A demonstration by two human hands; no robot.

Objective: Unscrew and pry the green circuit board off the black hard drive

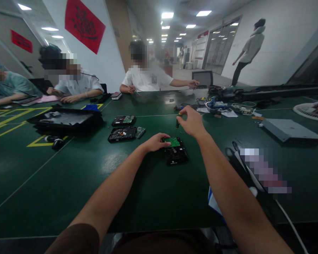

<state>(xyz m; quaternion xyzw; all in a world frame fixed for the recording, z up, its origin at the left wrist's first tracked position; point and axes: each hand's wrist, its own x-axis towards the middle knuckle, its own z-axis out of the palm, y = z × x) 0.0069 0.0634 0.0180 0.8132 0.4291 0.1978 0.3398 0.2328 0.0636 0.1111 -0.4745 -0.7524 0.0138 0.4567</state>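
Note:
A black hard drive [176, 155] lies flat on the green table before me, its green circuit board [172, 142] facing up. My left hand [158, 142] grips its left side, with the thumb at the edge of the board. Above the drive's far end, my right hand [191, 121] pinches a small dark screwdriver [177, 121] from the top, held upright. Its tip is too small to make out. Tiny bits like screws lie just beyond the drive. To the left are two more drives [123, 120] and a loose circuit board [140, 132].
A black tray [66, 121] stands at left. Toward the right are a grey metal box [291, 129], a blurred-out device [262, 169] with a white cable, tangled cables [217, 106] and a white fan grille [312, 111]. Several people sit or stand beyond the table.

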